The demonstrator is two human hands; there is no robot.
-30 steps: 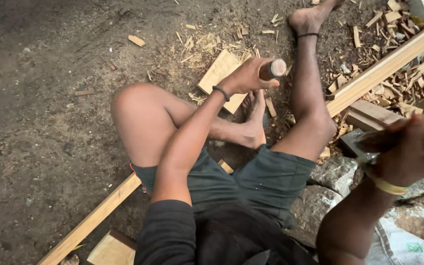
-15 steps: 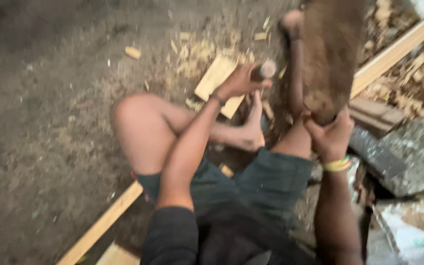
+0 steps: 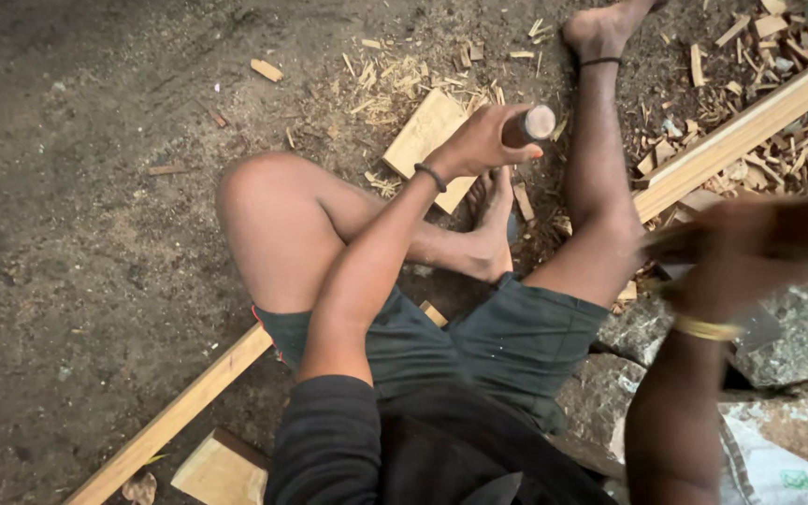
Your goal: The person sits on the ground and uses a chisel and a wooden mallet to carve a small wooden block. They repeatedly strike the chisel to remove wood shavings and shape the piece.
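I sit on the dirt with my legs spread. My left hand is closed around a chisel with a round, pale-topped handle, held upright over a pale wooden block between my feet. My right hand, blurred by motion, grips a dark wooden mallet out to the right, above my right knee and well apart from the chisel. A yellow bangle sits on that wrist. The chisel's blade is hidden behind my left hand.
A long wooden beam runs diagonally from upper right to lower left under my legs. Wood chips litter the upper right. Grey stones lie at right, a small wooden block at the bottom, and a white sack in the corner.
My right hand swung the mallet in over my right leg, close to the chisel top, half a second ago, and has now drawn back out to the right. My left hand kept the chisel in place.
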